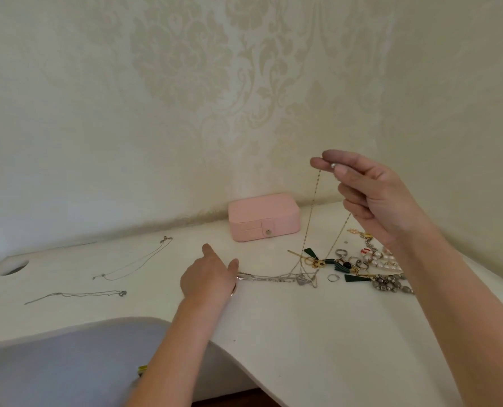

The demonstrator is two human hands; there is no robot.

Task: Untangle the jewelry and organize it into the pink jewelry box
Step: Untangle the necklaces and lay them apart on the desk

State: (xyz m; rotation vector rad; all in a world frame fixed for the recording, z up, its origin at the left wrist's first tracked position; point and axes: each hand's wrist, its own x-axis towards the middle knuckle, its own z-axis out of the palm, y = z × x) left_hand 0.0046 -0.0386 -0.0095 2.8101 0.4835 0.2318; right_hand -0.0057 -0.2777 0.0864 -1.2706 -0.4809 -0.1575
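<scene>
Pink jewelry box (263,217) is shut, snap tab fastened, backed against the patterned wall at the rear edge of the white desk (303,333). Right hand (373,195) is raised above and right of the box, thumb and forefinger pinching the top of a gold chain (313,207) at a small pale bead, other fingers loosely curled. The chain hangs in two strands past the box's right end into a knot of silver chains (276,279) in front of the box. Left hand (212,277) lies low on the desk, front-left of the box, forefinger extended, thumb at the near end of the silver chains; whether it pinches or only presses them cannot be told. Front-right of the box is the loose heap: green tassel earrings (357,278), rings (341,253), a pearl strand (382,259) and a grey beaded piece (391,284), running close to the desk's right edge. Well left of the box, two silver necklaces lie stretched out apart, one nearer (132,259), one farther front-left (77,295). A cable hole (14,267) is at far left. Bare desktop lies between the box and the left hand, and in front of the knot to the curved front edge.
</scene>
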